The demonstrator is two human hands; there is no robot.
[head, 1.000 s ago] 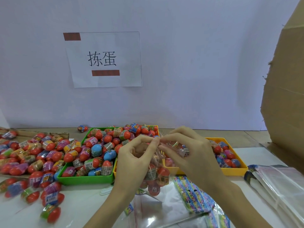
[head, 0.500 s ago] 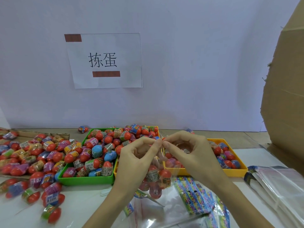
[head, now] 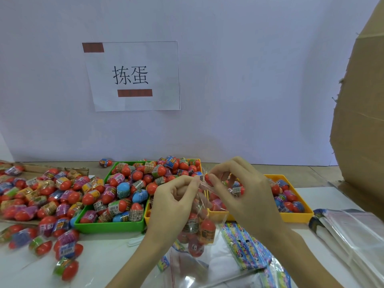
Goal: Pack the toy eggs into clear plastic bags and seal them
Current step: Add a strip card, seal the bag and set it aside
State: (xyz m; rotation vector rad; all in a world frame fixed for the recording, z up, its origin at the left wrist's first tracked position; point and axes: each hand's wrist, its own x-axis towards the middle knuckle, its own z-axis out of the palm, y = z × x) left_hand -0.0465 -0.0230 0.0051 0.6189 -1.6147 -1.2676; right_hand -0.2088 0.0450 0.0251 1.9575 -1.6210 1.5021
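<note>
I have both hands raised in front of me, pinching the mouth of one clear bag (head: 202, 206) that hangs between them. My left hand (head: 172, 201) nips the top strip with thumb and forefinger; my right hand (head: 243, 194) does the same just beside it, the other fingers loosely curled.

Several toy eggs (head: 200, 229) sit low in the bag, below both hands. I judge the load light but bottom-heavy. The film looks thin, limp and slick, so the only sound hold is the stiffer closure strip at the top.

Clearance: the green tray (head: 108, 226) lies to the left of my left hand and the yellow tray (head: 295, 216) beyond my right. Flat bags (head: 353, 231) are stacked right of my right forearm. Open room lies near my wrists.
</note>
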